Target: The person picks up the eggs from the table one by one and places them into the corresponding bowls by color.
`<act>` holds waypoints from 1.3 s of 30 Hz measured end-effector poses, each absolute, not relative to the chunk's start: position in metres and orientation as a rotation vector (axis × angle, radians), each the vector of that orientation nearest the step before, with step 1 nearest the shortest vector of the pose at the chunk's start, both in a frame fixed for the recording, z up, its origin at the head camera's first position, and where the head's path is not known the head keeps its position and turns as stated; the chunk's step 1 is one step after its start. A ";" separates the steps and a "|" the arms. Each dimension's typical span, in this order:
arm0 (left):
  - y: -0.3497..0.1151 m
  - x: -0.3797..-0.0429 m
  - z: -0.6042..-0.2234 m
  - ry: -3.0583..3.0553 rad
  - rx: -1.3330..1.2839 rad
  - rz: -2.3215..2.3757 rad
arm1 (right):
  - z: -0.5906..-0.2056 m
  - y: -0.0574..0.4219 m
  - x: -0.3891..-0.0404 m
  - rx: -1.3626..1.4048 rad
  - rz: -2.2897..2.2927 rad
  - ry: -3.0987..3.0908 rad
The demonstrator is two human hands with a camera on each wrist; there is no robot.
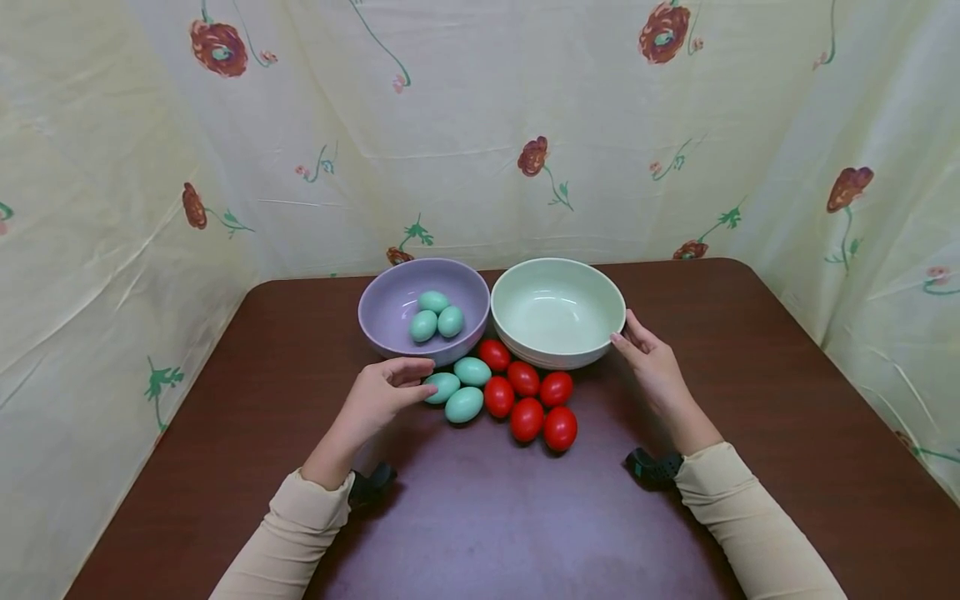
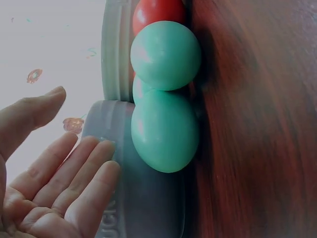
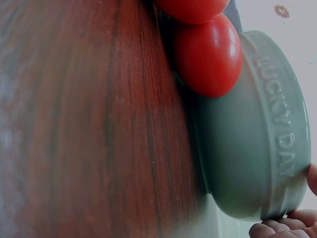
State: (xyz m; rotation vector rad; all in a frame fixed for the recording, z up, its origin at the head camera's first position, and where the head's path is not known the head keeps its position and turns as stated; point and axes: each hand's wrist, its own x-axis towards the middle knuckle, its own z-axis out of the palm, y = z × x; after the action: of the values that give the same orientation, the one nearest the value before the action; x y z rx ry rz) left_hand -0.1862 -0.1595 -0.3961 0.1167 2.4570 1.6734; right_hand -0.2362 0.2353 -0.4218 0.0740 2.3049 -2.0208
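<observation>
My left hand (image 1: 386, 389) hovers beside the nearest of three mint-green eggs (image 1: 464, 405) on the table, its fingers loosely extended. In the left wrist view a gap shows between those fingers (image 2: 91, 191) and the green egg (image 2: 166, 131); nothing is held. My right hand (image 1: 660, 372) holds the right side of a pale green bowl (image 1: 555, 354), thumb at the rim and fingers against the outer wall. That bowl has nothing inside. Three more mint-green eggs (image 1: 423, 326) lie in the purple bowl (image 1: 375, 333) to its left. Several red eggs (image 1: 527, 419) lie before the bowls.
Both bowls stand side by side near the back edge of the dark brown table (image 1: 720, 317). A flowered cloth (image 1: 465, 125) hangs behind and along the sides. Dark straps (image 1: 654, 469) sit at both wrists. Raised lettering (image 3: 277, 119) marks the pale green bowl.
</observation>
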 end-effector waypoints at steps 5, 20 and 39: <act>-0.159 -0.188 -0.399 2.450 0.113 1.672 | -0.421 0.236 -0.237 0.079 -2.007 2.314; -0.157 -0.191 -0.404 2.489 0.053 1.624 | -0.419 0.236 -0.236 0.062 -1.999 2.326; -0.158 -0.195 -0.413 2.492 0.026 1.617 | -0.422 0.234 -0.236 0.030 -2.041 2.306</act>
State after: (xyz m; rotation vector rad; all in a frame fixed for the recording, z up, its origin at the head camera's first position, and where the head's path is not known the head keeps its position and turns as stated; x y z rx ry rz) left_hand -0.1949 -0.1579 -0.4127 0.0262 2.4918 1.6173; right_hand -0.2359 0.2341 -0.4220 0.0297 2.3063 -2.0411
